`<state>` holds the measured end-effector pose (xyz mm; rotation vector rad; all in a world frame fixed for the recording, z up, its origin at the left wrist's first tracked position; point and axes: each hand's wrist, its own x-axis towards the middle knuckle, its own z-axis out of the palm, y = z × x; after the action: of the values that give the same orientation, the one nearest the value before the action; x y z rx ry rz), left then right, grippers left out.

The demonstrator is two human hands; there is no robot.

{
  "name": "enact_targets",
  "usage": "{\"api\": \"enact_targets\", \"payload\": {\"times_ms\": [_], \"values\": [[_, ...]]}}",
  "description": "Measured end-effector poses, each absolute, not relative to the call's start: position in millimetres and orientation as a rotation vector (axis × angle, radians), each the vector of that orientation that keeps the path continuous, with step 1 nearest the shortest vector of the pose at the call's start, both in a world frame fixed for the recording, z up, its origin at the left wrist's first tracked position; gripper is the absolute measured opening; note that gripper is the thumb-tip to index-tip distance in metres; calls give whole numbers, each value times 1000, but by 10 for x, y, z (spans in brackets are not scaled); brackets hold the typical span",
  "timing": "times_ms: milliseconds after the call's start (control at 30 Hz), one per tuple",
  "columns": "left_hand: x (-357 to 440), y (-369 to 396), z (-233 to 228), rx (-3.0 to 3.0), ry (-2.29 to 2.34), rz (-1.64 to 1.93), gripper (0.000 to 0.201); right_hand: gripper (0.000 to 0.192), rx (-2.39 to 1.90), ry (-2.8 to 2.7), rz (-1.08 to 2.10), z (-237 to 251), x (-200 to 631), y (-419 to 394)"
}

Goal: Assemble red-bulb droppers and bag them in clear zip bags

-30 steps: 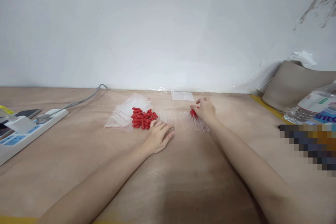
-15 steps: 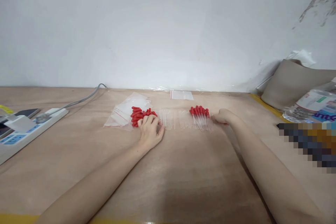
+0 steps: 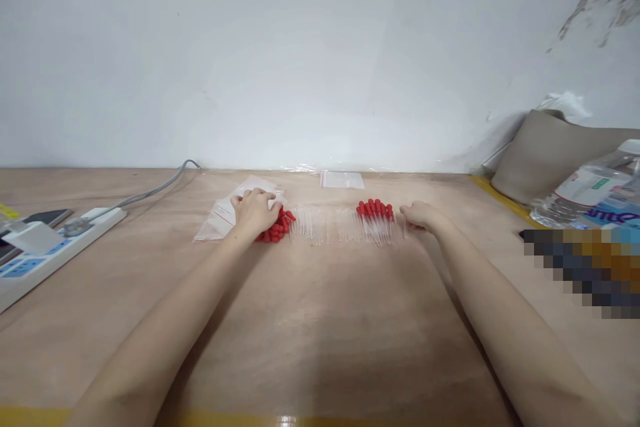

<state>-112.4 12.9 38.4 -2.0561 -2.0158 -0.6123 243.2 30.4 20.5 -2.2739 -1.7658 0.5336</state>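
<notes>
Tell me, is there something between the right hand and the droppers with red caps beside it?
Nothing visible. The right hand lies on the table just right of the capped droppers, with only bare table between them.

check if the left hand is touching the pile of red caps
Touching: the head view shows the left hand lying on the pile of red caps, covering its left part.

Matt red rubber caps (image 3: 278, 227); clear glossy plastic tubes (image 3: 320, 230).
</notes>
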Motion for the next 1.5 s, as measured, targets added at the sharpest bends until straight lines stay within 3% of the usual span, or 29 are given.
{"api": "enact_targets", "payload": {"times_ms": [267, 600, 833, 1067, 1500], "values": [[-1194, 473, 434, -2243, -2191, -482, 17, 27, -1997, -1647, 478, 298, 2336, 341], [-1174, 340, 403, -2348, -2042, -883, 15, 25, -1498, -1746, 297, 428, 1898, 100], [-969, -32, 309, -2522, -1681, -1245, 15, 26, -1180, -1901, 262, 36, 1574, -298], [-739, -517, -116, -2937, -1187, -990, 12, 23, -1032, -2122, 201, -199, 1512, -586], [-715, -547, -80, -2986, -1196, -1010, 21, 23, -921, -2187, 234, -156, 1456, -671]]}}
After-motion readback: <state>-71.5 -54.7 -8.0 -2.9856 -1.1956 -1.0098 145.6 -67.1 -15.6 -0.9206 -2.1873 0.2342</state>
